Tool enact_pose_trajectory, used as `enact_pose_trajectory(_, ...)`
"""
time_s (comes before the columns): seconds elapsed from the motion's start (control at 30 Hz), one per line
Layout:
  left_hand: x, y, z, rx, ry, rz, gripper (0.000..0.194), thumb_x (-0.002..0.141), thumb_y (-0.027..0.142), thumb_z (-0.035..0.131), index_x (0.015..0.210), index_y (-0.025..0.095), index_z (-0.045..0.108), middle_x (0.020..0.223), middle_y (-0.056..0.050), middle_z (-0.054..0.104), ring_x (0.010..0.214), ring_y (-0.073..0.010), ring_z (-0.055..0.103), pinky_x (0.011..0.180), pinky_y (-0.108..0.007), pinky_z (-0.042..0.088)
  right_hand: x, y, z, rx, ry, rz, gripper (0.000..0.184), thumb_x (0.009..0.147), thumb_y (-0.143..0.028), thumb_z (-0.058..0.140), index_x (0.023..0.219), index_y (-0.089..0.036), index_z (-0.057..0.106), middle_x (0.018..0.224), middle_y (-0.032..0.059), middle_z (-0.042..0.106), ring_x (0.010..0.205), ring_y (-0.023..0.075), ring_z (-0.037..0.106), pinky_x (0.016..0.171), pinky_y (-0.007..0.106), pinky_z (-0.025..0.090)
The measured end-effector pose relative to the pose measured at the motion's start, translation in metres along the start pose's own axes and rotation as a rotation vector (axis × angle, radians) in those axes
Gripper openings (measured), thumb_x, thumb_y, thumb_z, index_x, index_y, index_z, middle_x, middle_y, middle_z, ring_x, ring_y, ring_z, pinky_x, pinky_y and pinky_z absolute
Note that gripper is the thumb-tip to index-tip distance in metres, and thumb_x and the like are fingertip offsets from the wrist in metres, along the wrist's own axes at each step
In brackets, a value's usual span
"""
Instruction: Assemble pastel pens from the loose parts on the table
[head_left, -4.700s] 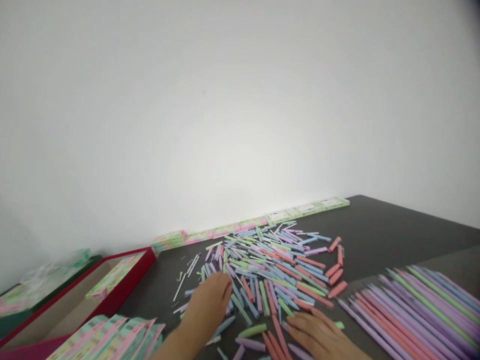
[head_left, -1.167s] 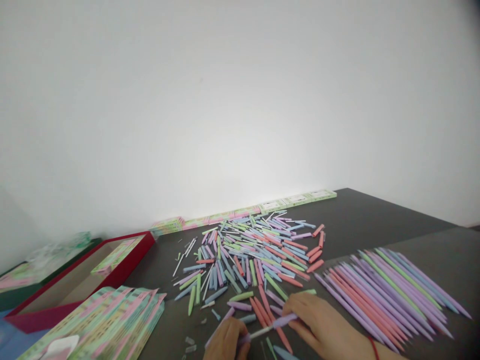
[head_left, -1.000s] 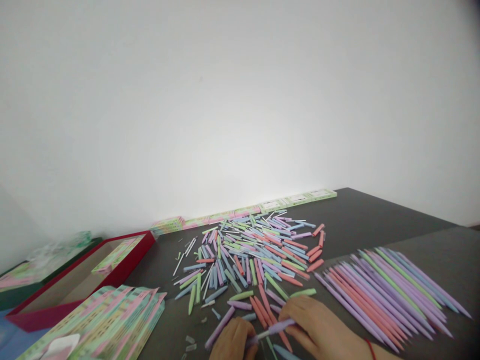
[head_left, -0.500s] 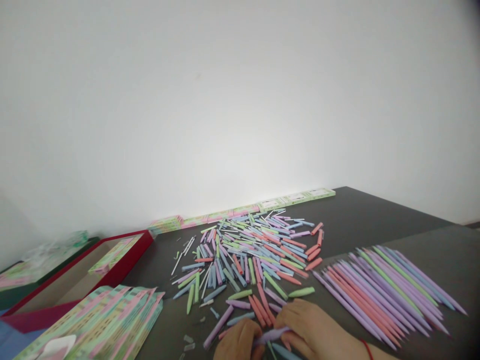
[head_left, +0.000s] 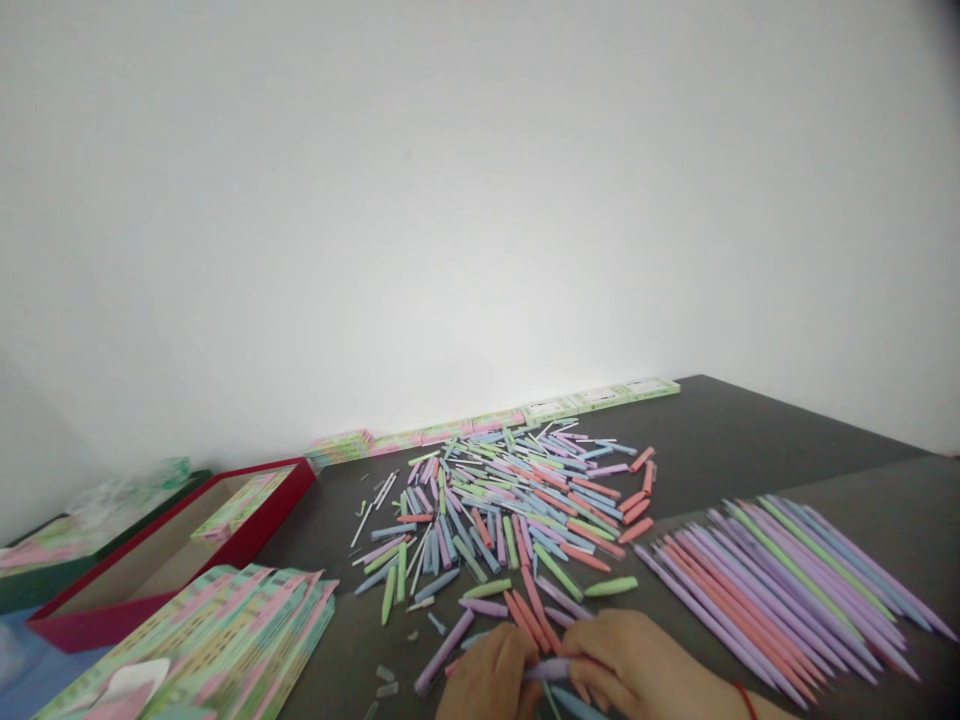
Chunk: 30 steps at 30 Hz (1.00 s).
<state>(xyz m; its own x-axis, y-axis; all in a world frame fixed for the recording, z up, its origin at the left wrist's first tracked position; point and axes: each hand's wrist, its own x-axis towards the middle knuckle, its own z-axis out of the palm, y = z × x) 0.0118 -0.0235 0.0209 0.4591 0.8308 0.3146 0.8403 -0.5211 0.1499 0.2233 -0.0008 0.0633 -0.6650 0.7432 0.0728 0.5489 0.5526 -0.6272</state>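
At the near edge of the dark surface, the left hand and right hand meet end to end on one slim lilac plastic pen barrel. The fingers of both hands are closed on it, apparently so its parts can be pressed together. Beyond them lies a loose heap of pastel pen parts. Toward the right edge, long pastel pens lie side by side, seemingly sorted. Printed cards are stacked near the left corner.
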Motion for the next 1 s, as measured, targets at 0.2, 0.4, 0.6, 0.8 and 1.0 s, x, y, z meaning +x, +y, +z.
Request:
enact_pose_trajectory(0.2,0.011,-0.003,-0.005,0.031,0.07,0.115,0.008,0.084,0.019,0.051,0.082,0.024,0.045,0.077,0.0,0.061,0.068,-0.0183,0.06,0.061,-0.027,0.047,0.0,-0.006,-0.008,0.168,0.072,0.117,0.008,0.087,-0.021,0.047,0.085,-0.02,0.055,0.065,-0.0031,0.06,0.06,0.0129,0.053,0.057,0.02,0.037)
enact_pose_trajectory(0.4,0.01,-0.003,0.0,0.03,0.15,0.149,0.017,0.094,0.031,0.036,0.082,0.024,0.045,0.073,0.0,0.06,0.065,-0.0184,0.059,0.058,-0.028,0.045,0.0,-0.007,-0.009,0.123,0.036,0.135,0.026,0.091,-0.026,0.042,0.071,-0.019,0.056,0.057,-0.0034,0.055,0.054,0.0118,0.051,0.053,0.02,0.034)
enact_pose_trajectory(0.6,0.01,0.0,-0.001,0.012,0.142,0.14,0.02,0.095,0.034,0.034,0.082,0.024,0.046,0.072,0.0,0.06,0.065,-0.0183,0.059,0.057,-0.028,0.044,-0.003,-0.013,-0.014,0.132,0.066,0.113,0.007,0.078,-0.022,0.059,0.084,-0.021,0.06,0.071,-0.0031,0.062,0.064,0.0131,0.055,0.057,0.02,0.036)
enact_pose_trajectory(0.8,0.009,0.004,-0.002,0.02,0.109,0.163,0.009,0.09,0.026,0.044,0.083,0.023,0.048,0.079,-0.001,0.062,0.068,-0.0182,0.06,0.059,-0.029,0.044,-0.003,-0.012,-0.013,0.088,0.016,0.122,0.011,0.083,-0.023,0.052,0.077,-0.02,0.061,0.063,-0.0034,0.058,0.059,0.0126,0.052,0.055,0.021,0.033)
enact_pose_trajectory(1.0,0.01,0.006,-0.004,0.028,0.09,0.175,0.004,0.085,0.02,0.051,0.084,0.023,0.048,0.08,0.0,0.063,0.07,-0.0196,0.06,0.06,-0.03,0.045,-0.003,-0.01,-0.01,0.172,-0.025,0.168,0.028,0.09,-0.027,0.04,0.071,-0.019,0.059,0.06,-0.0023,0.055,0.057,0.0122,0.051,0.054,0.021,0.034)
